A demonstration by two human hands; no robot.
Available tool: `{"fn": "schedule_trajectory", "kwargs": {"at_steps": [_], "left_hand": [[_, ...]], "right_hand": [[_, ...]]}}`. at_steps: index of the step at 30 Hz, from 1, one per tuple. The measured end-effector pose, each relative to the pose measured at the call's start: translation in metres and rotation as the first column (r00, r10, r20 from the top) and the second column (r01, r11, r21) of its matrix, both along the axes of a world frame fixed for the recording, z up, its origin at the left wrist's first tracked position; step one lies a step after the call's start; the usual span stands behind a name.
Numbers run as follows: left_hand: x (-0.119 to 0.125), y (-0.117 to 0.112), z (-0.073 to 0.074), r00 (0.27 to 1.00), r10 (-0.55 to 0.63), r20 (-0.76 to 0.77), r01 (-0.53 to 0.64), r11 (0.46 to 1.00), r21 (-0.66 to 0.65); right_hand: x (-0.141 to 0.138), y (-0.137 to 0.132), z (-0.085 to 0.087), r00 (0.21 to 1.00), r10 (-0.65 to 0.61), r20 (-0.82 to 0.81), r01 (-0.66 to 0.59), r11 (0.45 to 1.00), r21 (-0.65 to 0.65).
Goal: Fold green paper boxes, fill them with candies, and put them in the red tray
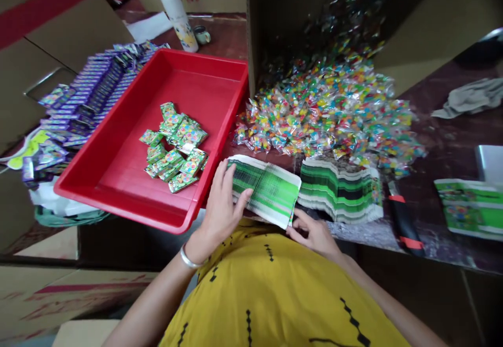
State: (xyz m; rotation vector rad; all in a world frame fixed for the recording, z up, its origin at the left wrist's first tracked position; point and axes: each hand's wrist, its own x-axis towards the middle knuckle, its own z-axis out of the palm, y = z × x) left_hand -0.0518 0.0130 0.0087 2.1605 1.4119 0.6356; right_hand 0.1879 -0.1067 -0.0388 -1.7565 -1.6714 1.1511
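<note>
My left hand (222,205) rests on the left end of a fanned stack of flat green-and-white cartons (267,190) at the table's front edge, fingers curled over its top. My right hand (312,231) pinches the stack's lower right corner from below. A second fanned stack of the same cartons (341,192) lies just to the right. Behind both is a heap of small clear packets with coloured candy (330,111) spilling from a tipped cardboard box (275,22). To the left, a red plastic tray (121,142) holds several small green folded boxes (175,148).
Purple packets (84,100) are piled left of the tray. A white flask (176,11) and a small cup (201,34) stand behind it. A black-and-orange knife (403,221), green printed sheets (469,205) and a grey cloth (471,98) lie to the right.
</note>
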Motion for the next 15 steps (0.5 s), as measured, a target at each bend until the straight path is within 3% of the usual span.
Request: {"fn": "schedule_trajectory", "kwargs": {"at_steps": [4, 12, 15], "left_hand": [[0.017, -0.008, 0.003, 0.984, -0.178, 0.012, 0.171, 0.964, 0.204], [0.053, -0.014, 0.0, 0.957, -0.286, -0.044, 0.289, 0.953, 0.09], [0.067, -0.018, 0.001, 0.944, -0.305, -0.123, 0.316, 0.945, 0.081]], "right_hand": [[-0.001, 0.001, 0.002, 0.999, -0.037, 0.023, 0.036, 0.999, 0.033], [-0.006, -0.005, 0.002, 0.993, -0.042, 0.111, 0.025, 0.989, 0.145], [-0.008, -0.007, -0.001, 0.983, -0.092, 0.158, 0.046, 0.961, 0.274]]}}
